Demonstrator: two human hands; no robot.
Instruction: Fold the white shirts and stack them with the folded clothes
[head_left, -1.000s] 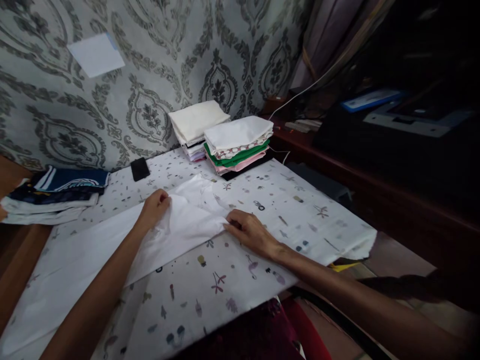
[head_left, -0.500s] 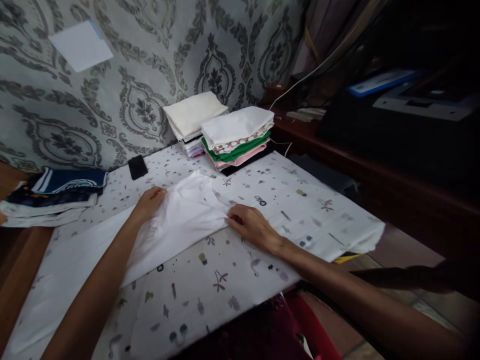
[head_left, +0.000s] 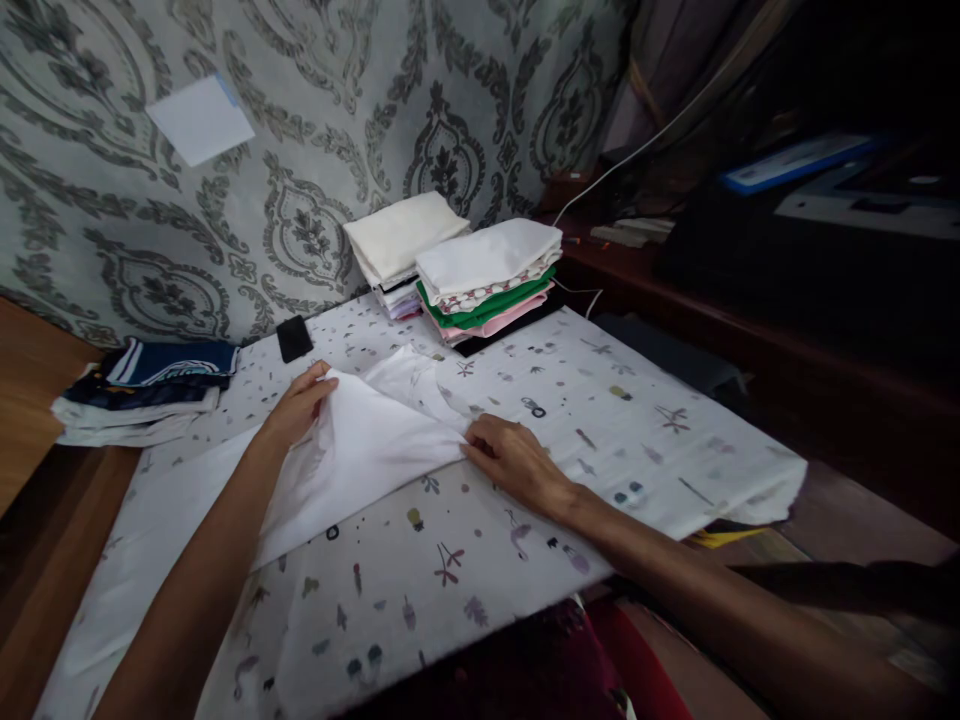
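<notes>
A white garment [head_left: 367, 440] lies across the patterned cloth [head_left: 480, 560] on the table, its neckline side toward the stacks. My left hand [head_left: 300, 402] pinches the garment's upper left edge between thumb and fingers and holds it a little raised. Fingers closed, my right hand [head_left: 517, 462] grips the garment's right corner near the table surface. Between the two hands the fabric is stretched, with a fold running diagonally toward the right hand.
Behind the garment stand two folded stacks, one topped with cream cloth [head_left: 405, 235], the other with white cloth [head_left: 487, 255]. A black object [head_left: 294, 339] lies near the wall. Dark blue folded clothes [head_left: 172, 363] sit at the left. A dark red desk [head_left: 750, 370] is at the right.
My left hand has lifted the garment's edge slightly, and the fabric between the hands is drawn smoother. The whole view has shifted, so the surroundings appear farther right.
</notes>
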